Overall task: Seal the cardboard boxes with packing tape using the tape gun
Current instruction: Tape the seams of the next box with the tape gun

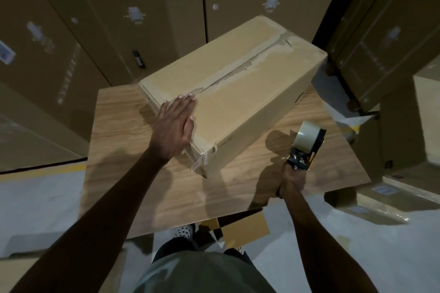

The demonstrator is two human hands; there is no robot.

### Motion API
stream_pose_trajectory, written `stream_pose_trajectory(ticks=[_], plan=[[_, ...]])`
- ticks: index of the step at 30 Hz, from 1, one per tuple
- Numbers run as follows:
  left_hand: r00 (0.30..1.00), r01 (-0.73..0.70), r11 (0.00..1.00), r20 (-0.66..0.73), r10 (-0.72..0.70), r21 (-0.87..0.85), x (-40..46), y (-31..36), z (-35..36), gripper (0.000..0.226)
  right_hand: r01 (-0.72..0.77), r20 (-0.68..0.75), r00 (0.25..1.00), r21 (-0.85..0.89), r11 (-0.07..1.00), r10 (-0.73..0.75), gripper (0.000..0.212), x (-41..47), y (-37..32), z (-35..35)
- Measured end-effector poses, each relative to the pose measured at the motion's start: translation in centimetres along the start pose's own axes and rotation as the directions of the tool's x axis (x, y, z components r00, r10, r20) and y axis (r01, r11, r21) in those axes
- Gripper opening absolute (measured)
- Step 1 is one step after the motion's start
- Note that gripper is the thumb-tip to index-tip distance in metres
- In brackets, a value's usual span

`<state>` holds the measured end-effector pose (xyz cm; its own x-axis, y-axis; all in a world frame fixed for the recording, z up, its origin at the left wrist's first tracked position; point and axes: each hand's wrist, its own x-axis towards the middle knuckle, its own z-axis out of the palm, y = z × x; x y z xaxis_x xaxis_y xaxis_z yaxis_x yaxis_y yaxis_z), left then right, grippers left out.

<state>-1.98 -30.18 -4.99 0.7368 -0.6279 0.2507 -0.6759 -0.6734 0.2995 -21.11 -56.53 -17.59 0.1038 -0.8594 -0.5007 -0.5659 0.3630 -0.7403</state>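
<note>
A long cardboard box lying slantwise on a low wooden table, with its near corner pointing toward the person and its far end reaching back to the big boxes behind. Top flaps shut, with a rough torn strip running down the middle seam, and old tape scraps hanging off the near corner. Left hand laid flat on the near end of the box top, fingers straight and close together, fingertips reaching the seam, palm pressing down by the left edge. Right hand wrapped tight round the handle of the tape gun, held up to the right of the box and not touching it. A pale roll of tape sitting on the far end of the gun, away from the hand. Hard to tell in the dim light whether any tape hangs loose from the gun. Dark shadows of both arms falling on the table top. Tall brown cartons with small white labels standing all along the back and on the right side. A small folded piece of cardboard on the pale floor under the near table edge, next to a foot in a spotted sock. A yellow line painted on the floor at the left
</note>
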Motion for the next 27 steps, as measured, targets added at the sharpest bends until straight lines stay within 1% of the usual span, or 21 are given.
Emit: stream_pose_trajectory(ticks=[4,6,7,9,10,11,13,14,16,18,19,20,21,23,25,26,27], plan=[[1.0,-0.013,1.0,-0.023,0.012,-0.016,0.1,-0.6,0.4,0.058,-0.038,0.031,0.999,0.019,0.999,0.037,0.027,-0.3,0.0,-0.5],[0.999,-0.019,0.999,-0.029,0.019,-0.027,0.0,-0.6,0.4,0.058,-0.043,0.015,0.999,0.031,0.999,0.042,0.032,0.0,0.5,-0.5],[0.999,-0.022,0.999,-0.032,0.021,-0.038,0.0,-0.5,0.4,0.059,-0.035,-0.007,0.999,0.023,0.999,0.036,0.042,0.6,1.1,-0.3],[0.999,-0.026,0.998,-0.029,0.024,-0.064,0.1,-0.5,0.3,0.062,0.011,-0.045,0.999,-0.008,1.0,-0.011,0.077,2.6,3.3,0.4],[0.999,-0.03,0.997,-0.021,0.028,-0.071,0.1,-0.5,0.2,0.064,0.028,-0.066,0.997,-0.016,0.999,-0.029,0.091,2.9,3.9,0.6],[0.999,-0.037,0.997,-0.012,0.036,-0.074,0.1,-0.6,0.2,0.065,0.051,-0.089,0.995,-0.023,0.998,-0.053,0.093,1.8,3.7,0.5],[0.998,-0.056,0.996,0.001,0.056,-0.073,0.1,-0.8,0.1,0.066,0.112,-0.148,0.982,-0.066,0.992,-0.121,0.079,-4.3,0.5,-0.5],[0.998,-0.063,0.996,0.011,0.064,-0.07,0.2,-0.9,0.0,0.066,0.167,-0.175,0.969,-0.059,0.984,-0.174,0.071,-5.8,-0.2,-0.5],[0.995,-0.087,0.994,0.04,0.09,-0.072,0.3,-1.2,-0.4,0.066,0.318,-0.183,0.929,-0.046,0.947,-0.321,0.057,-8.2,-1.3,-0.1],[0.988,-0.126,0.988,0.076,0.133,-0.088,0.5,-1.9,-0.6,0.069,0.472,-0.155,0.869,-0.023,0.881,-0.47,0.054,-10.4,-2.3,0.7],[0.983,-0.148,0.984,0.095,0.158,-0.1,0.6,-2.3,-0.7,0.071,0.541,-0.137,0.83,-0.031,0.84,-0.54,0.052,-11.7,-2.8,1.2],[0.977,-0.168,0.979,0.111,0.181,-0.112,0.8,-2.8,-0.8,0.072,0.62,-0.119,0.774,-0.057,0.783,-0.622,0.046,-12.9,-3.4,1.7],[0.973,-0.182,0.975,0.121,0.197,-0.124,0.9,-3.3,-0.9,0.073,0.708,-0.101,0.693,-0.097,0.7,-0.714,0.039,-14.2,-4.0,2.1],[0.968,-0.198,0.97,0.125,0.216,-0.144,1.3,-4.4,-1.2,0.074,0.868,-0.05,0.458,-0.192,0.459,-0.888,0.032,-16.6,-5.0,3.1],[0.965,-0.21,0.965,0.125,0.23,-0.157,1.6,-5.8,-1.5,0.074,0.949,0.07,0.224,-0.243,0.201,-0.972,0.036,-18.0,-5.8,4.1],[0.963,-0.216,0.964,0.13,0.237,-0.158,1.8,-6.4,-1.7,0.074,0.965,0.144,0.138,-0.241,0.1,-0.98,0.04,-18.3,-6.1,4.6],[0.96,-0.223,0.962,0.133,0.245,-0.158,1.9,-7.0,-1.9,0.074,0.974,0.215,0.081,-0.225,0.031,-0.973,0.045,-18.4,-6.3,5.1]])
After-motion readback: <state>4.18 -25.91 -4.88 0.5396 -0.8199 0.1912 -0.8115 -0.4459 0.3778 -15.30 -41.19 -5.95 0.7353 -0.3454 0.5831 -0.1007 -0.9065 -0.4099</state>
